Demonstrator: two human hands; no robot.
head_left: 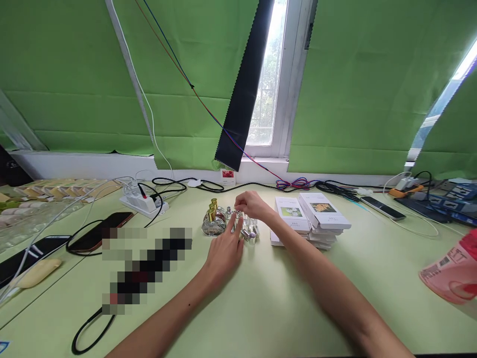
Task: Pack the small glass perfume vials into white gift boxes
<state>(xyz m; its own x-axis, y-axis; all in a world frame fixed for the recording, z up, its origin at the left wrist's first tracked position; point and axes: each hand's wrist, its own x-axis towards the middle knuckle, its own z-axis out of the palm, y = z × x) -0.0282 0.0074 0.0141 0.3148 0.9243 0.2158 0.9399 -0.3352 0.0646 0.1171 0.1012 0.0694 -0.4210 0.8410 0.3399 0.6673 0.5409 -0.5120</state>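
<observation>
Both forearms reach forward over bare worktop (261, 298). Left hand (223, 253) palm-down, fingers loosely spread, tips touching small silver vials (248, 232). Right hand (251, 204) arched above, fingertips pinching one vial (238, 215). Gold-capped bottles (213, 219) just left, stacked white boxes (311, 219) right. Open room near the front edge.

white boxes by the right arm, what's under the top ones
Under the top two white boxes more flat white boxes show at the stack's edges, resting on the green table. Their faces and exact count are covered.
</observation>
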